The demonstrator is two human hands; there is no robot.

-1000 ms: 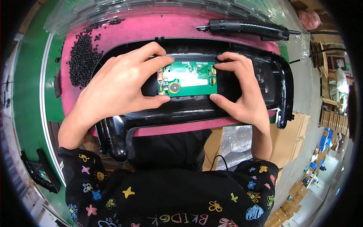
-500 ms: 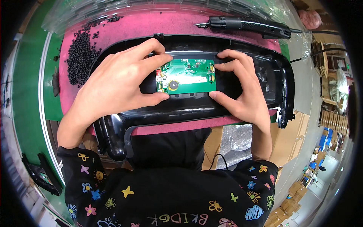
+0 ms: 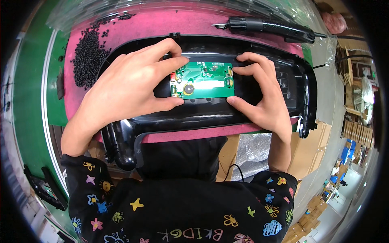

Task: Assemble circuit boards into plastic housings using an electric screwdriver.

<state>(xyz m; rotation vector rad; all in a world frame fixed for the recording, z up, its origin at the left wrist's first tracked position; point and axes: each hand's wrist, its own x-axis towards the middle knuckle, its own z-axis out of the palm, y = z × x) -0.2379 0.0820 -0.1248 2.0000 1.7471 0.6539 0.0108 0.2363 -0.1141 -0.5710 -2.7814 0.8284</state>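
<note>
A green circuit board (image 3: 206,77) with a round buzzer-like part and small connectors lies over the middle of a black plastic housing (image 3: 194,121). My left hand (image 3: 129,81) grips the board's left end, thumb at the lower corner and fingers at the upper one. At the right end, my right hand (image 3: 263,89) pinches the board the same way, between thumb and fingertips. Whether the board rests fully on the housing or sits slightly above it, I cannot tell. The housing lies open side up, and my hands hide parts of its inside.
A pile of small black screws (image 3: 87,58) lies on the pink mat (image 3: 154,26) at the left. Behind the housing is a black electric screwdriver (image 3: 269,28) with its cable running right. Clear plastic packaging (image 3: 202,8) lines the back. Cardboard (image 3: 314,150) stands at the lower right.
The board, both hands and the housing appear shifted very slightly right and up in the picture. Both hands keep their hold on the board's ends.
</note>
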